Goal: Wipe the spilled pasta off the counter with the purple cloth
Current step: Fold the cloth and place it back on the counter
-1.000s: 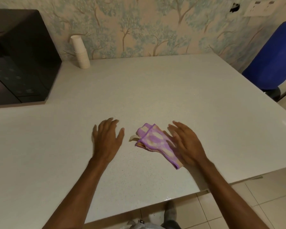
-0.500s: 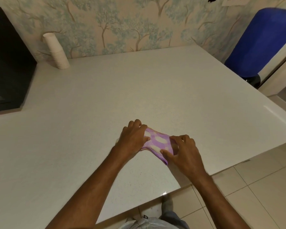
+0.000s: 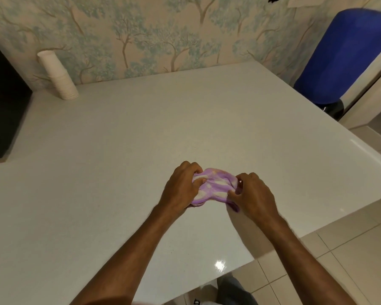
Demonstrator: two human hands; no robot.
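Stacking against the wall at the counter's [image 3: 141, 128] far left corner, a column of white paper cups [image 3: 58, 79] stands well apart from the work. Near the front edge, the left hand [image 3: 182, 190] curls its fingers into one end of the purple cloth [image 3: 213, 187], bunched on the surface between both hands. The right hand [image 3: 254, 195] pinches the cloth's other end.

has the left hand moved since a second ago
Yes. The left hand went right along the counter, away from the cup stack, and now grips the purple cloth.
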